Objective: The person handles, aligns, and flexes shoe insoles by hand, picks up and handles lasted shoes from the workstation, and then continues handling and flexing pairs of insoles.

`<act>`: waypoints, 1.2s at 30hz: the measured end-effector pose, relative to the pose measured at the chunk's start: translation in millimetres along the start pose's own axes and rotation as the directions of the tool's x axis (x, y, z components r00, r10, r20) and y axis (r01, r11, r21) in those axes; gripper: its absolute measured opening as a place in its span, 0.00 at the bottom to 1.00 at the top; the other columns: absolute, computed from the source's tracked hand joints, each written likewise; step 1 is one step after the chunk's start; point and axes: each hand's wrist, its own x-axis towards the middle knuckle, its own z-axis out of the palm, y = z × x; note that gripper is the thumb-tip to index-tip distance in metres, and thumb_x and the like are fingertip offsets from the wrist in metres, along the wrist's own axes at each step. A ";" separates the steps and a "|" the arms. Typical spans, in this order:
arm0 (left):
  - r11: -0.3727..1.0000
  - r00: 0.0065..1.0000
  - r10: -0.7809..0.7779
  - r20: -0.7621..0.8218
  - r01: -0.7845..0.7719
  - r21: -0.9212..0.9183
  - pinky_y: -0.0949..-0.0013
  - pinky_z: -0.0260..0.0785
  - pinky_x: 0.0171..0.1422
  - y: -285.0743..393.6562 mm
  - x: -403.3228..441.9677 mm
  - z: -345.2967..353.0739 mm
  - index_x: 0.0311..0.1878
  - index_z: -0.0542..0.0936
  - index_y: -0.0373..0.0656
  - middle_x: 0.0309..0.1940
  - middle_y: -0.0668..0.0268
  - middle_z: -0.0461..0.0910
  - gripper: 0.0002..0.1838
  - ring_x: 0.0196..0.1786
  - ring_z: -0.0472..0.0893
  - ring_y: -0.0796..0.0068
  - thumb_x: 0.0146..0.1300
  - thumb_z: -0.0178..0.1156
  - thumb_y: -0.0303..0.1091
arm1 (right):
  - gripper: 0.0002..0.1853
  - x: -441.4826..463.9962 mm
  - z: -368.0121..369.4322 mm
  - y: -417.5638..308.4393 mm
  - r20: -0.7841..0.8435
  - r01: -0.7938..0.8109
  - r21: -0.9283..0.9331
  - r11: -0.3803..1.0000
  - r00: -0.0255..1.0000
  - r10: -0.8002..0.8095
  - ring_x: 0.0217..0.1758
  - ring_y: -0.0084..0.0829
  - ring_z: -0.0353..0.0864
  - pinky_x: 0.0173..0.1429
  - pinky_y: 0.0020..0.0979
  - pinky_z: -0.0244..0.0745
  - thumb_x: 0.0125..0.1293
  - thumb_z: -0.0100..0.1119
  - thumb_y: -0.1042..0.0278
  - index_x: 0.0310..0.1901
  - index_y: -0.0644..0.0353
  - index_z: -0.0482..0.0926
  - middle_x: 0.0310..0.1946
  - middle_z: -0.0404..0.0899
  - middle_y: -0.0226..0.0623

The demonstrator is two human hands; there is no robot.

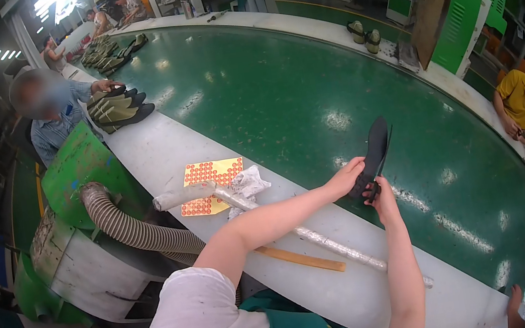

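Sole: the black sole [375, 141] looks held up over the green top [253, 98], tilted, past the white ledge [152, 146].
L hand: L hand [347, 177] grips the sole by its side, nr the low end; some fingers hid.
R hand: R hand [383, 201] is curled round the handles of what look like scissors [372, 191]; can't tell how far apart the blades are.
Blades: run right beside the sole; can't tell if they touch it.
Nick risk: the blades could bite too deep & spoil the sole, b/c they sit so close to its side.
Ouch risk: L fingers could get cut, b/c both hands are v. near each other.
Drop risk: the sole could slip or twist, b/c only L hand seems to hold it.
Pole risk: the shiny pole [323, 240] passes under R arm; a bump could roll it.
Sheet risk: pole lies across the dotted sheet [213, 171], w/ a rag [250, 182] next to it; a roll could crease the sheet.
Stick: flat stick [302, 258] lies nr the pole; a knock could tip it off.
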 end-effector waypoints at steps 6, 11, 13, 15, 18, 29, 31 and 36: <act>1.000 1.000 0.000 -0.003 0.000 0.003 0.75 0.64 0.56 -0.9 0.5 0.1 0.65 0.63 0.39 0.50 0.65 0.74 0.22 0.49 0.73 0.80 0.74 0.42 0.41 | 0.19 -0.3 1.0 -0.2 -0.012 -0.012 0.001 1.000 1.000 0.012 0.36 0.27 0.76 0.34 0.29 0.70 0.67 0.45 0.52 0.54 0.53 0.66 0.35 0.73 0.30; 1.000 1.000 -0.018 -0.008 0.018 0.021 0.75 0.64 0.56 -0.7 -0.3 0.0 0.65 0.63 0.40 0.50 0.65 0.74 0.22 0.50 0.73 0.80 0.74 0.41 0.42 | 0.22 0.3 0.9 -0.8 -0.005 -0.020 0.004 1.000 1.000 0.020 0.35 0.25 0.76 0.34 0.28 0.71 0.68 0.43 0.54 0.60 0.52 0.63 0.35 0.73 0.30; 0.999 0.999 -0.044 0.006 0.044 0.005 0.75 0.65 0.56 4.0 -2.7 1.2 0.65 0.62 0.40 0.49 0.64 0.74 0.22 0.49 0.73 0.79 0.74 0.41 0.42 | 0.23 -1.6 3.2 -3.6 0.012 0.003 -0.015 1.000 1.000 -0.003 0.34 0.23 0.76 0.33 0.26 0.72 0.68 0.42 0.55 0.63 0.51 0.63 0.35 0.73 0.30; 0.997 0.997 -0.071 0.018 0.071 -0.020 0.74 0.65 0.56 5.3 -3.8 1.2 0.65 0.62 0.40 0.49 0.64 0.74 0.23 0.49 0.73 0.79 0.74 0.41 0.42 | 0.23 -4.3 5.9 -6.8 0.046 0.051 -0.047 0.998 0.998 -0.049 0.34 0.22 0.76 0.32 0.25 0.72 0.69 0.42 0.56 0.63 0.50 0.62 0.34 0.73 0.29; 0.996 0.997 -0.082 -0.006 0.082 -0.026 0.74 0.66 0.55 6.6 -4.6 2.2 0.65 0.62 0.40 0.47 0.64 0.74 0.23 0.47 0.74 0.79 0.74 0.40 0.43 | 0.24 -4.6 10.0 -8.0 0.028 0.084 -0.074 0.994 0.996 -0.082 0.31 0.19 0.75 0.30 0.24 0.71 0.69 0.44 0.57 0.65 0.51 0.61 0.31 0.72 0.28; 0.988 0.998 -0.052 -0.040 0.057 0.141 0.72 0.55 0.68 11.6 -5.9 1.2 0.67 0.60 0.36 0.62 0.59 0.66 0.29 0.65 0.65 0.72 0.73 0.43 0.47 | 0.37 0.6 10.0 -1.2 0.024 0.210 -0.286 0.935 0.977 -0.212 0.58 0.28 0.72 0.61 0.27 0.64 0.62 0.59 0.68 0.70 0.61 0.53 0.57 0.72 0.39; 0.988 0.998 -0.043 -0.042 0.049 0.147 0.72 0.55 0.68 11.3 -6.0 1.8 0.67 0.60 0.36 0.62 0.59 0.67 0.28 0.64 0.65 0.72 0.73 0.43 0.47 | 0.37 -0.4 10.4 -1.7 0.025 0.218 -0.289 0.932 0.975 -0.220 0.58 0.28 0.72 0.60 0.27 0.65 0.62 0.59 0.68 0.70 0.61 0.53 0.57 0.72 0.40; 0.991 0.999 -0.033 -0.023 0.036 0.130 0.72 0.57 0.66 7.3 -3.7 0.2 0.65 0.62 0.37 0.59 0.61 0.68 0.27 0.62 0.66 0.73 0.73 0.43 0.47 | 0.38 -2.6 12.2 -2.8 0.010 0.212 -0.291 0.933 0.976 -0.218 0.57 0.28 0.73 0.59 0.27 0.65 0.62 0.60 0.68 0.70 0.61 0.52 0.56 0.73 0.40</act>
